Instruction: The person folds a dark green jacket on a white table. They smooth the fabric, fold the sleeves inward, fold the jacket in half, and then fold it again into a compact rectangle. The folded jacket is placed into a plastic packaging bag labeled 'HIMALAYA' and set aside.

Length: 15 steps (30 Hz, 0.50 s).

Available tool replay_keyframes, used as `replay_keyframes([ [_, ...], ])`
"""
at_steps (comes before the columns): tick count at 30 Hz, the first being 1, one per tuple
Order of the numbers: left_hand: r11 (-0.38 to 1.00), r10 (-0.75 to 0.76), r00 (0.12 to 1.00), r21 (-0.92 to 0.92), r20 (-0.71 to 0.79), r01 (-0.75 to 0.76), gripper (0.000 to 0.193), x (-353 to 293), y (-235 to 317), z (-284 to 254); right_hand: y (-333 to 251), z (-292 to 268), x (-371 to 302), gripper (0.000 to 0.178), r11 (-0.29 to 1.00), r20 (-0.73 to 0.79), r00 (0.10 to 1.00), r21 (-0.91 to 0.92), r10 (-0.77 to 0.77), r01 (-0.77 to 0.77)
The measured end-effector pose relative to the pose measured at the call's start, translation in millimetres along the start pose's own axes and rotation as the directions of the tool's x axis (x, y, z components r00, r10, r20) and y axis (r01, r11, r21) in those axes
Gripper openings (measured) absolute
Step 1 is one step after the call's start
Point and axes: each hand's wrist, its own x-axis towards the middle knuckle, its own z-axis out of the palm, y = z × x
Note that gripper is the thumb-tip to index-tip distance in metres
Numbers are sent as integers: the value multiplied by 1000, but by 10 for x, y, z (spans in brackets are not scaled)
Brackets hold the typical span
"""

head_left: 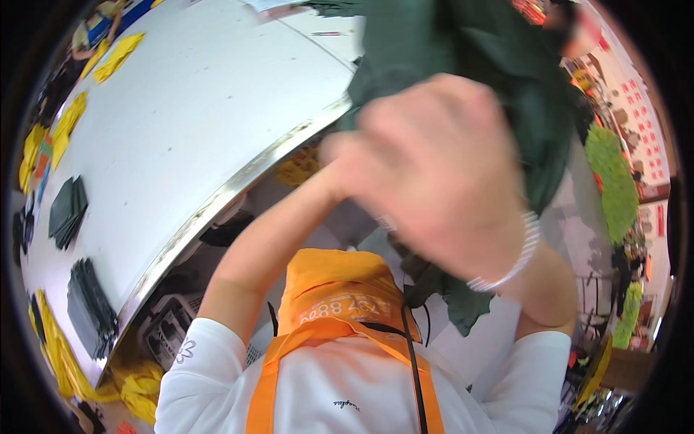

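Note:
My right hand [441, 173], with a pale beaded bracelet [510, 254] at the wrist, is raised high and close, smeared by motion. Its fingers are curled into a fist against a large piece of dark green cloth [463, 50]. That cloth spreads upward and to the right behind the hand, past the table edge. A lower dark green piece [464, 307] shows below my wrist; whether it is the same cloth I cannot tell. My left forearm [278, 228] reaches up to meet the right hand. My left hand [341, 155] is mostly hidden there, its fingers unclear.
A white table [195, 108] with a metal edge lies at the left. Folded dark green stacks [92, 307] and yellow cloths [119, 56] rest on it. Under it stands a grey plastic basket [166, 329]. Another person [97, 29] is at the far left. Green heaps [611, 181] stand at the right.

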Motion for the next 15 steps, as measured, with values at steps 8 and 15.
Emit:
replay_keyframes([
  [8,960,-167,934,-267,-315,82,91,-1001,380,-719,-740,928,-745,33,544,-168,937,776,-307,318],
  [15,984,-78,868,-176,-490,-11,79,-1491,752,-978,-679,1833,-381,117,141,422,906,898,-16,-416],
])
